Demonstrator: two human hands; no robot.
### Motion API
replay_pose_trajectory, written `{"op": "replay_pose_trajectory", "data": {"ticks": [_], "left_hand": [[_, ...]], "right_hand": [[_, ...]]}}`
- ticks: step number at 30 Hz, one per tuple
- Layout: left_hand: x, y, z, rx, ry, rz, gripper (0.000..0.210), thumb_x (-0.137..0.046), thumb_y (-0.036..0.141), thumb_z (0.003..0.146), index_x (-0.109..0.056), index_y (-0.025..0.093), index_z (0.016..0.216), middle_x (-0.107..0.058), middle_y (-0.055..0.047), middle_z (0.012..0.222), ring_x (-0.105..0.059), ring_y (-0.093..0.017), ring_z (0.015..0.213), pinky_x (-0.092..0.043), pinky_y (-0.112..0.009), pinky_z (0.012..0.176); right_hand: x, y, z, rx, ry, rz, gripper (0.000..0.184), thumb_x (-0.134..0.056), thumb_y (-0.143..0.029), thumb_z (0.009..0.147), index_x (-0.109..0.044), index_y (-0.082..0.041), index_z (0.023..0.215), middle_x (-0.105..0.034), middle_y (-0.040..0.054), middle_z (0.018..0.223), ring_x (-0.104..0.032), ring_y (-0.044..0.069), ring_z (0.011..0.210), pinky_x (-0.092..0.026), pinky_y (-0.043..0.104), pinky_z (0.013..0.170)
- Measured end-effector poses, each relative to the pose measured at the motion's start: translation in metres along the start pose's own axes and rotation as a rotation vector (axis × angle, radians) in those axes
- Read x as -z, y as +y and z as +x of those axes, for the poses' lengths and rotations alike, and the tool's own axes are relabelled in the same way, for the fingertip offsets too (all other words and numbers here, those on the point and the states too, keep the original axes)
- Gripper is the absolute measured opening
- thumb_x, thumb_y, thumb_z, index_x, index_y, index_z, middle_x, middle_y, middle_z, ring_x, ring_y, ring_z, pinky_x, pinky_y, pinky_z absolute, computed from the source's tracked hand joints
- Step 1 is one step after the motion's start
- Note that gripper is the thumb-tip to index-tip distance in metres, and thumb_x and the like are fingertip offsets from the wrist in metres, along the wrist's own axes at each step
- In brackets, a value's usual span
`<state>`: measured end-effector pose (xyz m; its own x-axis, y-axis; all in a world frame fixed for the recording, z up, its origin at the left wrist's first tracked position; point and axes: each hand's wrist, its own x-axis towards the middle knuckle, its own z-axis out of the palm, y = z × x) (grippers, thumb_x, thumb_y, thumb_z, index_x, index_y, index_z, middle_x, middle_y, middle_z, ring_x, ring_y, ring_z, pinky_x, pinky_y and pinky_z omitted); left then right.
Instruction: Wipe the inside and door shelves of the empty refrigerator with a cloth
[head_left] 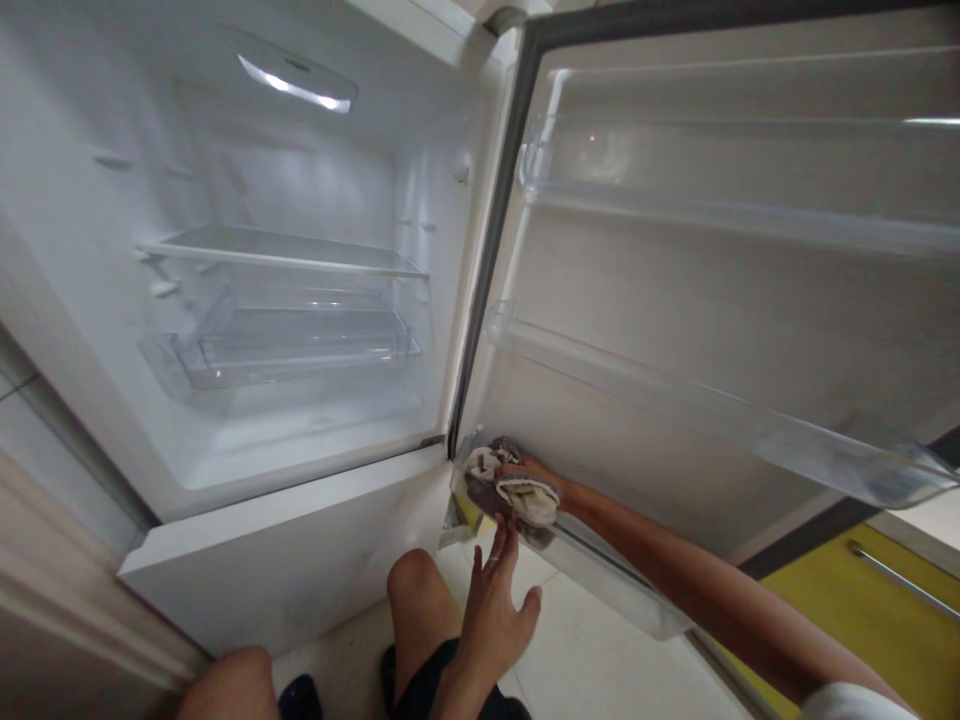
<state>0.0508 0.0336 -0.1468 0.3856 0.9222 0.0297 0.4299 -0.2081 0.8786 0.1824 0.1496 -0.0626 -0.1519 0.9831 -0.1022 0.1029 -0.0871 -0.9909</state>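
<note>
A: What is your right hand [534, 468] gripping?
B: You have it closed on a bunched grey and cream cloth [525, 497], just right of the lower middle of the frame. Folds hide most of your fingers, so how tightly you squeeze, I can't tell.

A: And your left hand [496, 605]?
B: It's below the cloth, bottom middle, holding nothing. You have the fingers stretched upward and the thumb spread wide. Your fingertips come right up to the cloth's lower edge; whether they touch it, I can't tell.

A: Where does the cloth sit?
B: At the left end of the lowest door shelf [637, 592], a clear one slanting down to the right. Above it on your open fridge door [675, 290], two more clear shelves cross the right half.

A: Farther out?
B: To your upper left, a lit lamp [294, 86] shines over a glass shelf [289, 247] and a clear bin [300, 350] inside the fridge. A yellow cupboard [840, 625] fills the lower right corner.
</note>
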Motion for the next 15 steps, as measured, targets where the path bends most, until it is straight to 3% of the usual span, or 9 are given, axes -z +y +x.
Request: {"op": "replay_pose_trajectory", "data": {"ticks": [4, 9, 13, 15], "left_hand": [[-0.001, -0.008, 0.004, -0.047, -0.013, -0.005, 0.085, -0.049, 0.023, 0.080, -0.026, 0.017, 0.162, -0.013, -0.003, 0.167, -0.010, -0.018, 0.157, -0.004, -0.048, 0.131], [0.000, -0.012, 0.006, -0.084, -0.026, 0.016, 0.084, -0.049, 0.021, 0.081, -0.025, 0.017, 0.162, -0.011, -0.004, 0.167, -0.010, -0.020, 0.157, -0.005, -0.051, 0.130], [-0.002, -0.010, 0.006, -0.077, -0.013, 0.037, 0.082, -0.047, 0.020, 0.082, -0.026, 0.013, 0.161, -0.012, -0.006, 0.168, -0.008, -0.020, 0.157, -0.006, -0.051, 0.130], [-0.003, -0.010, 0.007, -0.073, 0.000, 0.038, 0.081, -0.048, 0.020, 0.082, -0.027, 0.012, 0.160, -0.013, -0.007, 0.168, -0.009, -0.021, 0.157, -0.007, -0.051, 0.130]], "right_hand": [[0.040, -0.008, -0.037, -0.161, -0.082, -0.083, 0.035, -0.079, -0.042, 0.064, -0.072, -0.012, 0.080, -0.069, 0.0023, 0.071, -0.064, 0.017, 0.064, -0.053, 0.027, 0.061], [0.092, -0.030, -0.105, -0.141, -0.028, -0.397, 0.035, -0.073, -0.046, 0.071, -0.076, -0.015, 0.087, -0.075, 0.0056, 0.085, -0.066, 0.020, 0.074, -0.054, 0.030, 0.069], [0.118, -0.042, -0.159, -0.088, 0.117, -0.672, 0.023, -0.073, -0.037, 0.069, -0.077, -0.019, 0.082, -0.074, 0.0025, 0.078, -0.066, 0.023, 0.072, -0.054, 0.030, 0.066], [0.123, -0.045, -0.179, -0.051, 0.198, -0.753, 0.026, -0.072, -0.035, 0.067, -0.077, -0.020, 0.087, -0.075, 0.0020, 0.080, -0.068, 0.025, 0.074, -0.055, 0.031, 0.068]]}}
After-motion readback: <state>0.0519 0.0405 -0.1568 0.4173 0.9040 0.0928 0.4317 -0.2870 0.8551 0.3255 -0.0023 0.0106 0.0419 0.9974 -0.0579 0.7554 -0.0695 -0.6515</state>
